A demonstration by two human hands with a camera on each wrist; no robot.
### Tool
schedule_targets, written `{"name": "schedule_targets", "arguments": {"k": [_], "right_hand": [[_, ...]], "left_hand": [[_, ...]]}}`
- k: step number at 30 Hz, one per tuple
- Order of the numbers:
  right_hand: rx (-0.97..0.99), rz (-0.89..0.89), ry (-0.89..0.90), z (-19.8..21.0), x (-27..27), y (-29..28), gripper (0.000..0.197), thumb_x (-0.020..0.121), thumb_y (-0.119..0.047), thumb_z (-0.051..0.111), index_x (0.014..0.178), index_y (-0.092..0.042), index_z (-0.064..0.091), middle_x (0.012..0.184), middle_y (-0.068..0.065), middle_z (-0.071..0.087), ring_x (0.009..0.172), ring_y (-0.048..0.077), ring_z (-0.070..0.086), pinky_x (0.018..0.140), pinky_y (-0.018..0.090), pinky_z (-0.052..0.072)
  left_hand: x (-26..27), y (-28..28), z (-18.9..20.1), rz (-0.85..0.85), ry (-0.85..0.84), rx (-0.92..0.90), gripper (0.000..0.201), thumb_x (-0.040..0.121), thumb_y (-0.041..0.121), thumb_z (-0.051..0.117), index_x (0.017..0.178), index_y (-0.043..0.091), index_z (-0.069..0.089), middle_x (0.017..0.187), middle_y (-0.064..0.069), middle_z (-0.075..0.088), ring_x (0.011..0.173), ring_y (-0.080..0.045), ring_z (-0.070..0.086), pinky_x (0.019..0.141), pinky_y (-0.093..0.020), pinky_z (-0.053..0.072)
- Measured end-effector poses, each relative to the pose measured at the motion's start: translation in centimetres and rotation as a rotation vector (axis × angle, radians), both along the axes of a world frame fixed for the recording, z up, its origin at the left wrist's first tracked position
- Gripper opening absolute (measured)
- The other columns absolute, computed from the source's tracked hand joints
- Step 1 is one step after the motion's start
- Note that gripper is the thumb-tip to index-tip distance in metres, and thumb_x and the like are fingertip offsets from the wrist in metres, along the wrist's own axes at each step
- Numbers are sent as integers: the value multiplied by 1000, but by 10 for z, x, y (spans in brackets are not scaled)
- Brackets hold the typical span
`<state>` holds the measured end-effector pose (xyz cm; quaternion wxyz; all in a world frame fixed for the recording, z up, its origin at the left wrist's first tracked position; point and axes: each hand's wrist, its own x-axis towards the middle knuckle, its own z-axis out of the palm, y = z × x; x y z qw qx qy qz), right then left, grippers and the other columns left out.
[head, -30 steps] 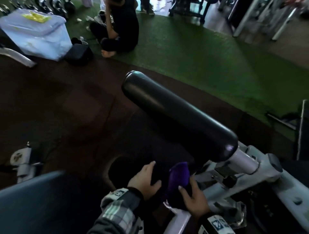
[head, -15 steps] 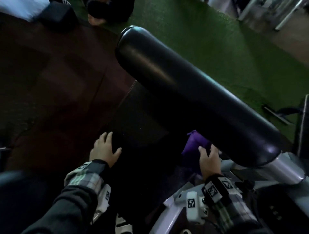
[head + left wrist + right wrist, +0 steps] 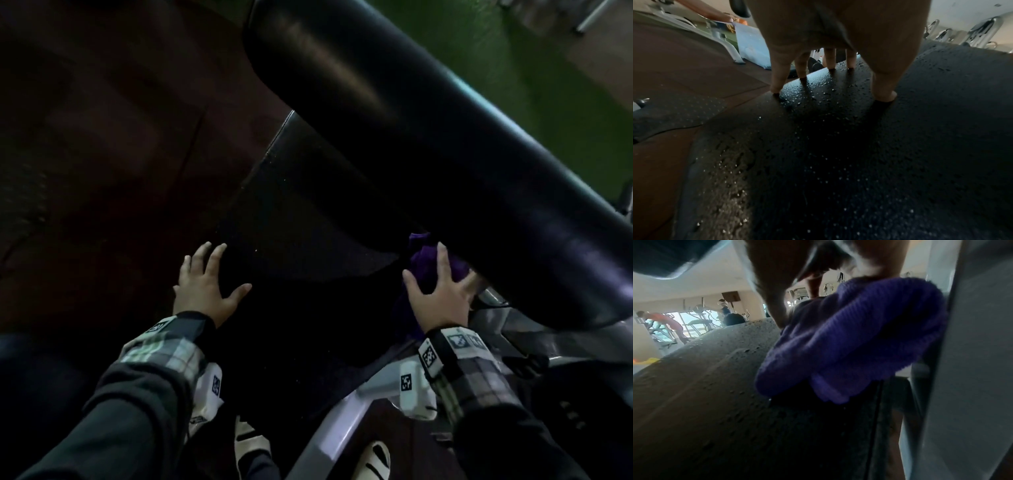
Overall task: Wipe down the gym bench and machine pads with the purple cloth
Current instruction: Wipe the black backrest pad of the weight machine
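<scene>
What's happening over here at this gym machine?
A person is cleaning a gym machine. Their right hand presses a purple cloth onto the right edge of a flat black pad, just below a big black roller pad. Their left hand rests spread, fingertips down, on the pad's left edge. The pad is beaded with droplets, so most of it looks not yet wiped.

We see from head cam looking down; wrist cams sit low, close, facing forward; all share the pad (image 3: 308, 274).
</scene>
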<state>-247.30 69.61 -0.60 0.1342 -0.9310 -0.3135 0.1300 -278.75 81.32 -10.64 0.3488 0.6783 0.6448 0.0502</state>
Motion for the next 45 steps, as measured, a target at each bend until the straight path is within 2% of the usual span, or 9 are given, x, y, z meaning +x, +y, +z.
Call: {"name": "schedule_targets", "arguments": {"k": [6,11,15,20,25,30,35,40,45], "right_hand": [[97,-64,-118,-12,10,-3,61,88,-25,50,145,-20,30,142,31,22,129,46,28,109,49,29],[14,-236,-105,-15,1,-18,59,96,-25,41,149,-18,17,149,30,5,130,49,24,109,43,22],[-47,-187,-205,-22,2,-18,60,98,-34,37,150,-19,12,151,28,3,134,49,16,112,48,14],[41,-76,-243,-31,5,-20,63,98,-37,32,149,-7,10,154,24,-1,142,39,-3,114,39,-4],[107,-51,-316,-45,15,-18,65,91,-38,28,148,-7,18,154,22,13,143,37,7,115,37,2],[96,-46,-334,-35,40,-4,63,88,-36,28,143,-4,32,146,24,31,136,40,23,114,42,10],[48,-117,-221,-10,52,32,41,101,-25,33,133,-3,46,136,22,47,125,37,42,100,35,27],[45,147,-320,-22,34,42,54,95,-35,30,136,-3,43,139,24,44,127,40,39,108,41,22],[45,249,-299,-42,18,7,60,90,-31,30,148,-16,24,155,11,16,142,32,9,115,41,4]], "left_hand": [[6,-2,1,34,-46,3,85,80,43,72,150,33,23,158,8,8,147,-28,0,111,-67,15],[4,-1,2,17,-18,0,86,81,47,70,149,33,21,158,8,6,147,-28,0,110,-68,17],[4,0,3,-3,15,7,86,81,50,68,150,34,17,158,8,4,147,-29,0,110,-68,19],[7,-1,-1,-34,53,17,89,83,54,61,151,37,6,160,12,-7,147,-28,-8,110,-69,11],[10,1,-12,89,-21,32,75,93,61,36,154,32,1,161,10,-10,147,-15,-15,111,-66,-7],[12,3,-25,135,-13,45,69,96,59,28,153,33,-2,161,10,-12,147,-12,-15,110,-65,-10],[15,1,-29,132,8,39,68,97,59,24,152,36,-6,160,13,-17,146,-11,-16,111,-63,-12],[14,1,-31,125,14,40,68,96,60,22,152,37,-9,159,14,-19,146,-11,-16,111,-62,-12],[14,2,-30,134,2,40,68,96,59,25,152,36,-6,160,14,-16,146,-10,-15,111,-62,-11]]}}
